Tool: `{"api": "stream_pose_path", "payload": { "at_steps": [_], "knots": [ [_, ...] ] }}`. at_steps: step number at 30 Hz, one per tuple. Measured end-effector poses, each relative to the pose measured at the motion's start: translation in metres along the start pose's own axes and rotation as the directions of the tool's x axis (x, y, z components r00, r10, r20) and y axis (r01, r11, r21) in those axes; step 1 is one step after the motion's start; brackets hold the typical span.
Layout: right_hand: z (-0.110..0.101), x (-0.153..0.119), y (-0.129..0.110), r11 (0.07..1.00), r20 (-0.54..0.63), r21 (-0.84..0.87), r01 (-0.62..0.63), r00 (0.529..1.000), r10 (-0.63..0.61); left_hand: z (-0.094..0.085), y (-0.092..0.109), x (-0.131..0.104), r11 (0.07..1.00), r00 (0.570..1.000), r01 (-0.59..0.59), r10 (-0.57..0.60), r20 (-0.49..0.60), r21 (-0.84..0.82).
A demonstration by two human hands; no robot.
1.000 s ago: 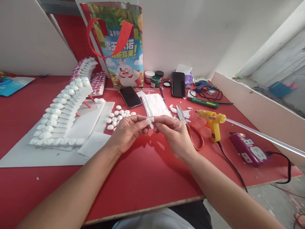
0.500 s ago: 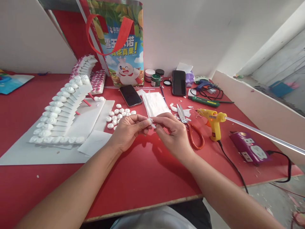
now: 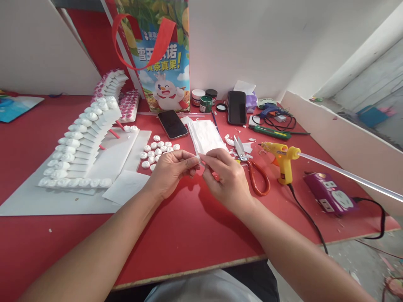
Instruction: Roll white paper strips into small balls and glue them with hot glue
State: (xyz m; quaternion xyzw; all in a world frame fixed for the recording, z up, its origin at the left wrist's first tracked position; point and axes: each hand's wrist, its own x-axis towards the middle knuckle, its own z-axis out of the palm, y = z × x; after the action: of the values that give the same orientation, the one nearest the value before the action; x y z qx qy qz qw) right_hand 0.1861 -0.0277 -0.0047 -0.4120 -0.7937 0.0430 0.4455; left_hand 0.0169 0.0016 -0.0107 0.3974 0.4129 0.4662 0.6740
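Between my fingertips is a small white paper-like strip, mostly hidden by the fingers. My left hand pinches one side of it with thumb and forefinger. My right hand meets it from the other side, fingers bent and pinched on the same strip. Just left of my hands lie several small white rolled rosettes. Beyond the hands rests a stack of white paper strips. To the right of my right hand are scissors with red handles, blades pointing away.
A curved white model edged with rosettes stands on a white board at left. At right are a yellow glue gun and a purple power strip. Behind are phones, paint jars and a colourful bag.
The white strip's loose end, which stuck out below the fingers, now shows much less. My right fingers have shifted slightly around it. Both hands stay in nearly the same place.
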Motion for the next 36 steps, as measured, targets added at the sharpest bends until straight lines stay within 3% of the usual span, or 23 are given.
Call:
{"api": "stream_pose_path", "payload": {
  "at_steps": [8, 14, 17, 20, 24, 27, 30, 32, 34, 36],
  "knots": [
    [-0.002, 0.003, -0.004, 0.91, 0.166, -0.346, 0.227, 0.97, -0.179, 0.003, -0.001, -0.001, 0.999, 0.999, 0.008, -0.006, -0.041, 0.035],
    [0.001, -0.001, -0.007, 0.895, 0.195, -0.403, 0.193, 0.973, -0.122, 0.003, 0.0, 0.0, 1.0, 0.998, 0.012, -0.012, -0.056, 0.013],
    [0.002, -0.004, -0.006, 0.95, 0.166, -0.293, 0.109, 0.984, -0.062, 0.001, 0.0, 0.002, 1.0, 0.999, 0.008, -0.008, -0.051, -0.008],
    [0.003, -0.004, -0.005, 0.998, 0.055, -0.065, -0.01, 0.998, 0.013, -0.001, 0.0, 0.003, 1.0, 1.0, -0.016, 0.016, -0.022, -0.019],
    [-0.001, 0.0, -0.005, 0.962, -0.023, 0.226, -0.15, 0.987, 0.159, -0.002, 0.001, 0.003, 0.999, 0.998, -0.049, 0.05, 0.037, -0.022],
    [-0.006, 0.006, -0.006, 0.848, 0.054, 0.39, -0.359, 0.928, 0.368, -0.003, 0.001, 0.002, 0.997, 0.994, -0.079, 0.079, 0.07, 0.005],
    [-0.007, 0.009, -0.006, 0.622, 0.18, 0.569, -0.538, 0.819, 0.544, -0.002, 0.001, 0.001, 0.993, 0.99, -0.105, 0.1, 0.1, 0.045],
    [-0.006, 0.01, -0.004, 0.486, 0.243, 0.651, -0.583, 0.767, 0.594, -0.002, 0.001, 0.0, 0.992, 0.988, -0.11, 0.102, 0.116, 0.064],
    [-0.004, 0.01, -0.003, 0.429, 0.269, 0.684, -0.59, 0.75, 0.604, -0.001, 0.0, 0.0, 0.992, 0.989, -0.108, 0.1, 0.112, 0.07],
    [-0.002, 0.01, -0.003, 0.455, 0.252, 0.677, -0.578, 0.764, 0.594, -0.001, 0.0, 0.0, 0.992, 0.99, -0.109, 0.101, 0.098, 0.07]
  ]
}}
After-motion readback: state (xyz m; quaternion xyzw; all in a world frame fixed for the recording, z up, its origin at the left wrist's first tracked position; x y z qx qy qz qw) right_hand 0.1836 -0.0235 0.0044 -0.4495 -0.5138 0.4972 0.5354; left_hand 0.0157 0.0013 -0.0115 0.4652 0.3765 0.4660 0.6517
